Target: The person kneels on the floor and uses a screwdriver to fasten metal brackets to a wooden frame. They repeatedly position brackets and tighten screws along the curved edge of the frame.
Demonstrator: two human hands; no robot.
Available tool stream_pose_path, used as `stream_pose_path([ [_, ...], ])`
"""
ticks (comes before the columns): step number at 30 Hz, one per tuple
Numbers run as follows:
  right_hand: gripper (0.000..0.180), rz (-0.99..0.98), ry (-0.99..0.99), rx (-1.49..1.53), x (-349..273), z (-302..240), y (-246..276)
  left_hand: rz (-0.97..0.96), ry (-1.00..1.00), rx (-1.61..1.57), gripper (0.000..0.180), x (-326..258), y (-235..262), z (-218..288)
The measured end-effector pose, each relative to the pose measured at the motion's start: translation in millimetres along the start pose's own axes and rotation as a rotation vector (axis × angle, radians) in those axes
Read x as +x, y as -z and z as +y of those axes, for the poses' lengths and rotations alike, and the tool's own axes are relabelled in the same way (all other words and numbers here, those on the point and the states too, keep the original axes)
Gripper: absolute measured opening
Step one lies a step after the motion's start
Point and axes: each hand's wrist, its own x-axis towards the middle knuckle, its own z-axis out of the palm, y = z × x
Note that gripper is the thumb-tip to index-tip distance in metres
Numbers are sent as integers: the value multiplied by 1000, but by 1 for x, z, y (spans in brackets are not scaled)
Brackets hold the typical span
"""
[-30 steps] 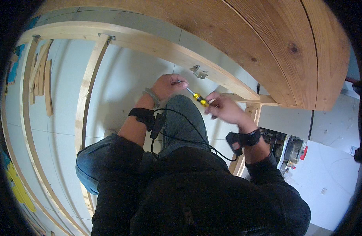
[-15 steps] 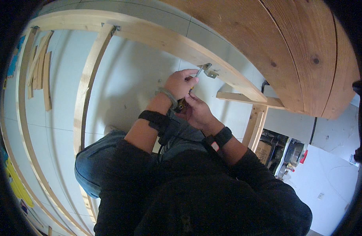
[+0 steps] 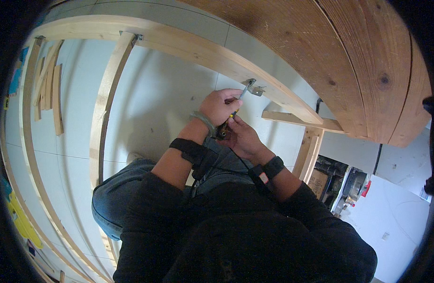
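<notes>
A screwdriver with a black and yellow handle slants up to the inner face of a wooden rail. Its tip meets the rail beside a small metal angle bracket. My left hand is closed around the lower shaft, near the handle. Below it, my right hand grips the handle, whose butt end points down toward my lap. Any screw at the tip is too small to make out.
Wooden crosspieces run from the rail down my left side. Several loose wood strips lie on the floor at far left. A brown plank surface overhangs at upper right. A short wooden post and machine parts are at right.
The whole view has shifted slightly, with the scene a little lower. Both hands keep their hold on the screwdriver, its tip still at the rail beside the bracket.
</notes>
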Motion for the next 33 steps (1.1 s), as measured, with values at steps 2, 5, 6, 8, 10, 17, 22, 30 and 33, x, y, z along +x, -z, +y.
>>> stream_pose_path([
  [2,29,1,-1,-13,-1,-1,1,23,17,12,36,-1,-2,-1],
  [5,25,25,-7,-27,-2,-2,2,11,69,-102,36,-2,-6,-5],
  [6,23,45,-22,-28,-3,-2,3,24,37,-110,36,-2,-7,-6],
  [8,24,27,-16,-37,-3,-1,4,29,26,-116,36,-2,-7,-7],
  [10,25,16,-8,-37,-3,-1,4,22,20,-97,37,-3,-6,-6],
  [17,28,7,17,-7,-3,-1,3,-11,43,-64,34,-2,-1,1],
  [22,25,80,45,-22,-3,3,6,-19,65,-114,37,-1,-4,0],
  [30,24,52,92,148,-3,11,3,-49,-15,-24,47,-3,-1,2],
  [33,22,50,249,84,0,17,3,-42,-8,56,46,-4,1,4],
])
